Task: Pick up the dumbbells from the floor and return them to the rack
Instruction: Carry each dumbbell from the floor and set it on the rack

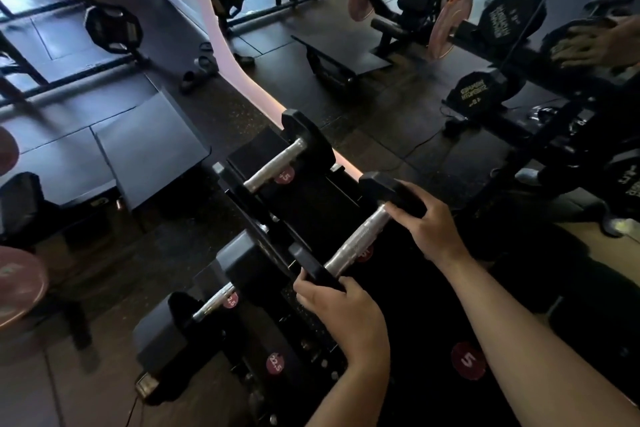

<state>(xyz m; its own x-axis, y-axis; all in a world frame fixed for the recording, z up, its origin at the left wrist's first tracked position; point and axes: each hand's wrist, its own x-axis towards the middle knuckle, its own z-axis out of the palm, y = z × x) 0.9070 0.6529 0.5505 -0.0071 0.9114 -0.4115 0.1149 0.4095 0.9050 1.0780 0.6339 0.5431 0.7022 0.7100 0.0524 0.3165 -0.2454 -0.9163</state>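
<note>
A black hex dumbbell [358, 241] with a knurled silver handle lies across the top tier of the dark rack [408, 291]. My left hand [341, 312] grips its near head. My right hand [424, 222] holds its far head. A second dumbbell [277, 163] rests on the rack further back, over a red "5" label. A third, larger dumbbell [211, 303] sits on a lower tier to the left, by red "2.5" and "22.5" labels.
A mirror [519, 45] on the right reflects more dumbbells and a hand. Black plyo boxes [152, 149] stand left of the rack. Weight plates [114, 28], rack frames and a plate-loaded machine [408, 7] fill the back. A pink plate [17, 284] sits at the left edge.
</note>
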